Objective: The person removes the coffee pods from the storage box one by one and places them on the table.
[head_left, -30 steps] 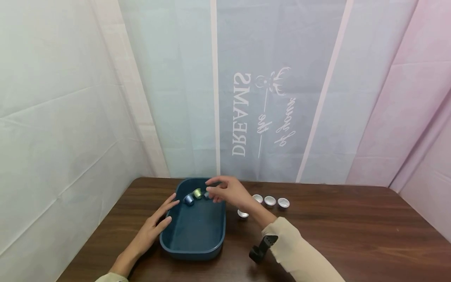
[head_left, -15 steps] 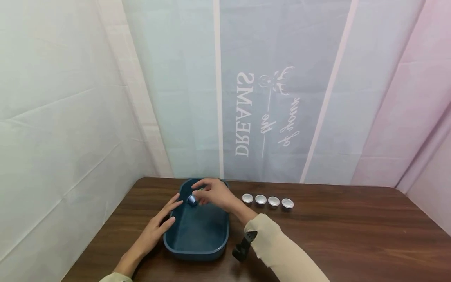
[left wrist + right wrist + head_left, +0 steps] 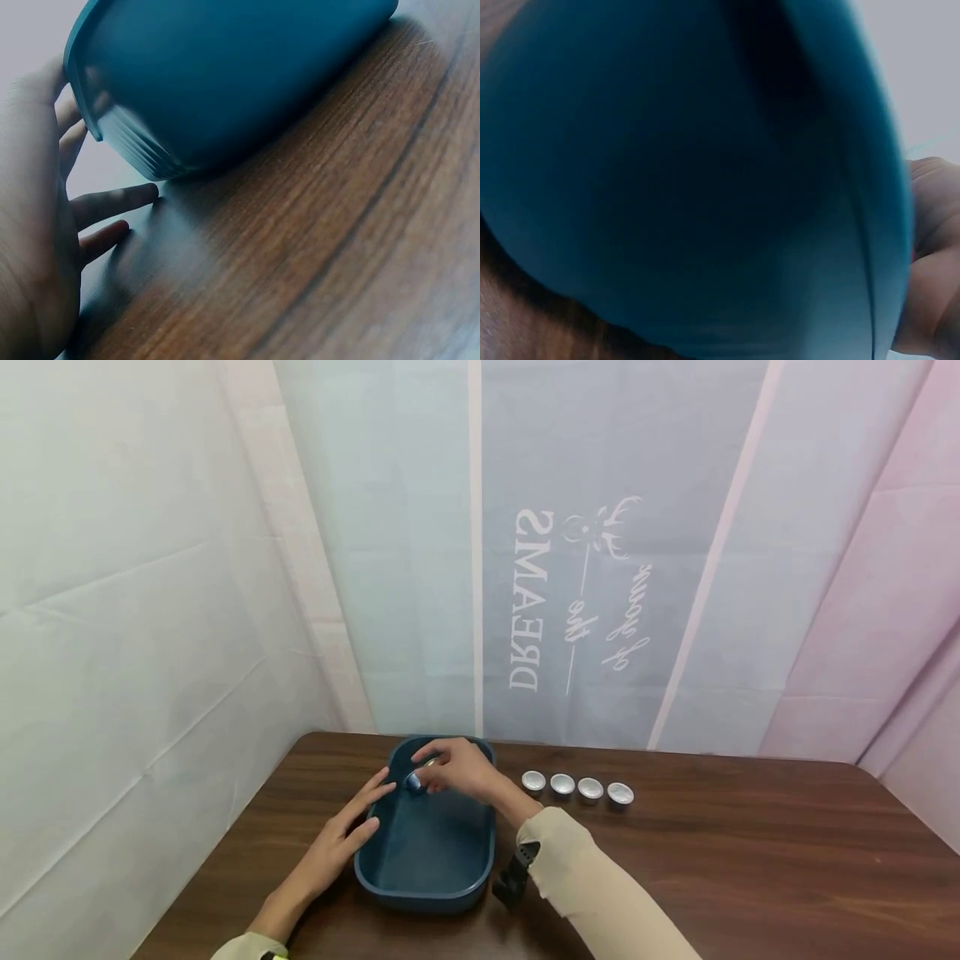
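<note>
A dark blue rectangular bin stands on the table. My left hand lies along its left side with spread, straight fingers; the fingertips reach the rim. In the left wrist view, fingers extend beside the bin's wall. My right hand reaches over the right rim into the bin's far end. Thumb and fingers pinch a shiny blue coffee capsule there. A bit of another capsule shows between the fingers; the rest is hidden. The right wrist view mostly holds the bin's outer wall.
Several coffee capsules with silver lids up stand in a row right of the bin on the brown wooden table. A black strap device sits on my right wrist. Printed cloth hangs behind the table.
My right hand has moved left inside the bin, from the darker capsule to the blue one. A lidded capsule on the table is now out of sight near the right forearm. My left hand stays put.
</note>
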The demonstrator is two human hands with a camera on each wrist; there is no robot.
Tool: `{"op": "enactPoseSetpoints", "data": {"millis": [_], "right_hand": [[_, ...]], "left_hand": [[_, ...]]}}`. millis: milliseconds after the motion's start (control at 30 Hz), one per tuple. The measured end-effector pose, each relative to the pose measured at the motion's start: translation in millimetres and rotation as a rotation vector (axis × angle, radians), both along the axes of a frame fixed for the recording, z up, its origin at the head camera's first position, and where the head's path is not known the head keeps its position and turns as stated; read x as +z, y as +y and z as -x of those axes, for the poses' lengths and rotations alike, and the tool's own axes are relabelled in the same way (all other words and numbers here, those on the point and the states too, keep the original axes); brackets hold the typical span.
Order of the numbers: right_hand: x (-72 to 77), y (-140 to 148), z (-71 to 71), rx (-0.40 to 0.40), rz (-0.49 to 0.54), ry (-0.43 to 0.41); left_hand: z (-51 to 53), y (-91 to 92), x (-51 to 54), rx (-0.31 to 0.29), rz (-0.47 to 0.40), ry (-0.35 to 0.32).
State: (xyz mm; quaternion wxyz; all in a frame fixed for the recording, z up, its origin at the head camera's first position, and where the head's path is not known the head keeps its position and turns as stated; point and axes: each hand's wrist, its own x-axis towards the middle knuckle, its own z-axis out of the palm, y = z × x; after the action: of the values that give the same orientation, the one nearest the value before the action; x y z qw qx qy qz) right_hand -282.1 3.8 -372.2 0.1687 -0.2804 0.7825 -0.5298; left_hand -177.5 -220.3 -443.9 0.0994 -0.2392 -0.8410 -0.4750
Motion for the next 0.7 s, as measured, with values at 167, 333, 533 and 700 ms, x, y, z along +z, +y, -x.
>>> {"op": "enactPoseSetpoints", "data": {"millis": [167,333,533,700], "right_hand": [[-2.6,-2.1,3.1,0.003,-0.099,0.055],[-11.6,-6.9,4.0,-0.013,-0.162,0.077],[-18.7,-11.4,4.0,-0.015,-0.2,0.076],[-18.7,-14.3,5.3,-0.004,-0.25,0.092]], "left_hand": [[-0.3,-0.1,1.9,0.002,0.002,0.001],[0.4,0.9,1.9,-0.007,-0.006,-0.002],[0.0,0.7,0.0,0.002,-0.012,-0.01],[1.2,-0.8,-2.3,0.0,-0.006,-0.002]]}}
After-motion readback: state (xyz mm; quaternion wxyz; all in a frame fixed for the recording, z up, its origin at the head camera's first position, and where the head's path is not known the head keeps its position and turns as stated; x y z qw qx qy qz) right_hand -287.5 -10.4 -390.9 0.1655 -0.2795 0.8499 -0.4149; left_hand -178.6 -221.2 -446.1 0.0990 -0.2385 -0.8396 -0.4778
